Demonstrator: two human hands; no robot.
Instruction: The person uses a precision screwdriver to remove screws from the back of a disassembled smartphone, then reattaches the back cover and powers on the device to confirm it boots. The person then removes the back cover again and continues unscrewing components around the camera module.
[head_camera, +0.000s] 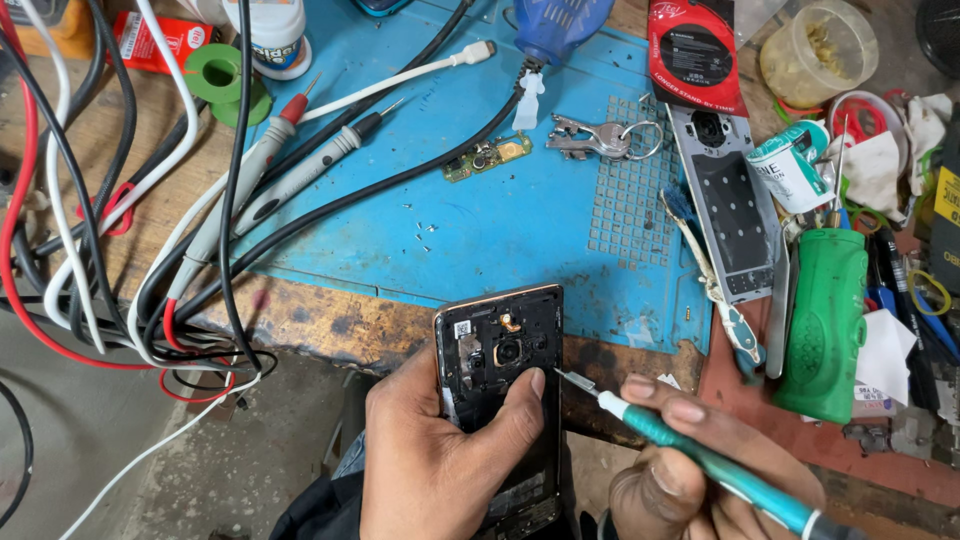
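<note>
My left hand (440, 455) grips an opened black phone (497, 345) with its back cover off, the thumb lying across its right side below the camera hole. My right hand (700, 470) holds a teal-handled screwdriver (700, 455) like a pen. Its metal tip sits just right of the phone's edge, a little apart from it. Both hands hover over the worn front edge of the bench. Several tiny screws (425, 235) lie loose on the blue mat (520, 220) beyond the phone.
A small green circuit board (487, 156), a bunch of keys (600, 138) and two multimeter probes (290, 165) lie on the mat. A tangle of cables (90, 230) fills the left. At right are a phone frame (735, 210), a green tool (825, 325) and clutter.
</note>
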